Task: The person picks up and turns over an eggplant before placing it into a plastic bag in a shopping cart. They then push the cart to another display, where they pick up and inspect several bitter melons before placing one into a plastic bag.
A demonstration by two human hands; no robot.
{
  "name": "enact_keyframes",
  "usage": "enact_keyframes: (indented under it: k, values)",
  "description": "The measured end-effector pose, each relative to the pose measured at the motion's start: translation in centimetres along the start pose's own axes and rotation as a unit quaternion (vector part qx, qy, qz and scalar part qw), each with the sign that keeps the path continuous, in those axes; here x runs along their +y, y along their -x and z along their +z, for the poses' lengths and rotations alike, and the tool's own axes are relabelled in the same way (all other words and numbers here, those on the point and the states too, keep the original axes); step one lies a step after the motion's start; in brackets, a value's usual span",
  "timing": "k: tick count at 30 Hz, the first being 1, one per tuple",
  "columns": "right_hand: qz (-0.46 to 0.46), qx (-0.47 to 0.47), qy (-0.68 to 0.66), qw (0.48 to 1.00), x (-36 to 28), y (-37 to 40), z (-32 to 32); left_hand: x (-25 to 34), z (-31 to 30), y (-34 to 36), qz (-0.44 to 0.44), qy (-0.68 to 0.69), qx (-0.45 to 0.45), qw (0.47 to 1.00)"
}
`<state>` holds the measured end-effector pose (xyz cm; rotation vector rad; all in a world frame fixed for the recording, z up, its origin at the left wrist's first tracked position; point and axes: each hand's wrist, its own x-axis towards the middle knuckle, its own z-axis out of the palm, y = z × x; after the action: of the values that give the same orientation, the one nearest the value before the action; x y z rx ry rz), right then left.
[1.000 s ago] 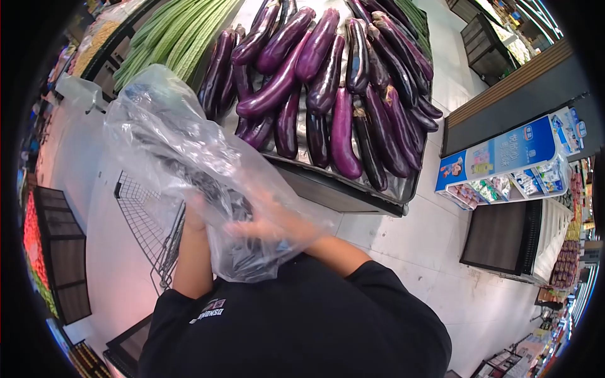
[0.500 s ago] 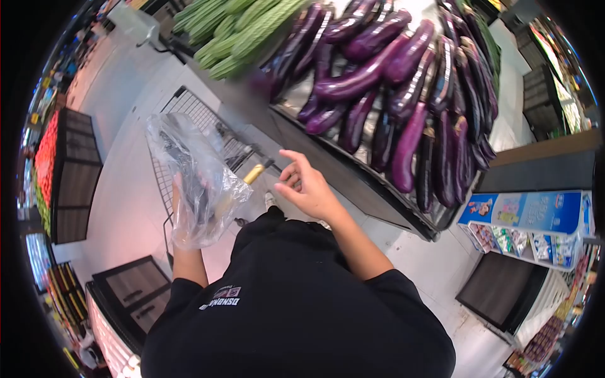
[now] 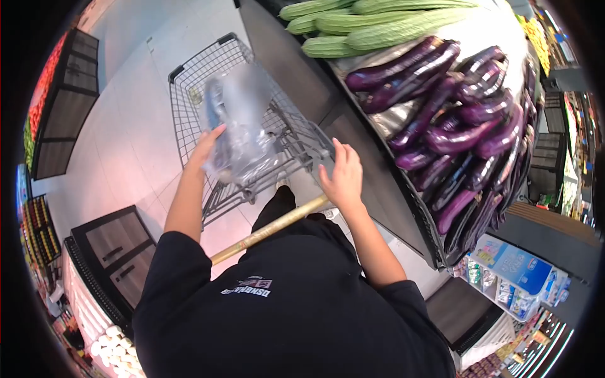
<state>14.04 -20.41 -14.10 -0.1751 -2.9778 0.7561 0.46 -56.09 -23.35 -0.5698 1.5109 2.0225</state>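
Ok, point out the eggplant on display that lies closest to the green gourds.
The upper-left eggplant in the picture: it lies right alongside the green gourds, with no other eggplant between.

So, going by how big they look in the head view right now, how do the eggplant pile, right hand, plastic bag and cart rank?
Largest to smallest:
Eggplant pile and cart: too close to call
Plastic bag
Right hand
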Motion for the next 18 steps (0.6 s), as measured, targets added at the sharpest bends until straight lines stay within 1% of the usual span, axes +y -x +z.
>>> enact_keyframes:
  k: [1,3,5,7,9,10,12,13,15,16,17,18]
  values:
    - [0.0,0.001,0.025,1.0,-0.1,0.4,0.3,-1.0,0.4,-1.8,0.017,-0.023,0.015,0.999]
    - [0.006,-0.006,0.068,0.998,-0.5,0.9,0.4,-2.9,1.4,-5.6,-0.014,-0.012,0.042,0.999]
    - [0.012,-0.02,0.094,0.995,-0.6,1.4,0.5,-5.4,3.1,-8.9,-0.062,0.076,0.053,0.994]
    - [0.038,-0.043,0.127,0.99,-0.9,1.4,0.1,-8.5,3.4,-12.5,-0.106,0.125,-0.023,0.986]
    - [0.046,-0.054,0.137,0.988,-1.2,1.4,-0.2,-12.7,4.2,-16.1,-0.146,0.184,-0.042,0.971]
    - [0.057,-0.055,0.146,0.986,-1.3,1.4,-0.2,-13.5,5.4,-16.8,-0.175,0.216,-0.051,0.959]
    - [0.061,-0.057,0.145,0.986,-1.4,1.3,-0.3,-14.5,7.2,-17.4,-0.219,0.214,-0.008,0.952]
    - [0.061,-0.059,0.151,0.985,-1.4,1.4,-0.4,-15.5,8.1,-17.8,-0.224,0.216,-0.007,0.95]
    - [0.063,-0.055,0.154,0.984,-1.2,1.4,-0.3,-17.5,9.3,-18.8,-0.246,0.21,0.068,0.944]
    - [0.065,-0.057,0.156,0.984,-1.2,1.3,-0.3,-19.6,9.1,-20.1,-0.25,0.211,0.067,0.943]
    - [0.067,-0.06,0.158,0.983,-1.2,1.2,-0.4,-22.4,8.8,-21.8,-0.236,0.179,0.084,0.951]
    - [0.069,-0.064,0.16,0.983,-1.3,1.1,-0.6,-24.0,8.8,-22.9,-0.221,0.147,0.102,0.959]
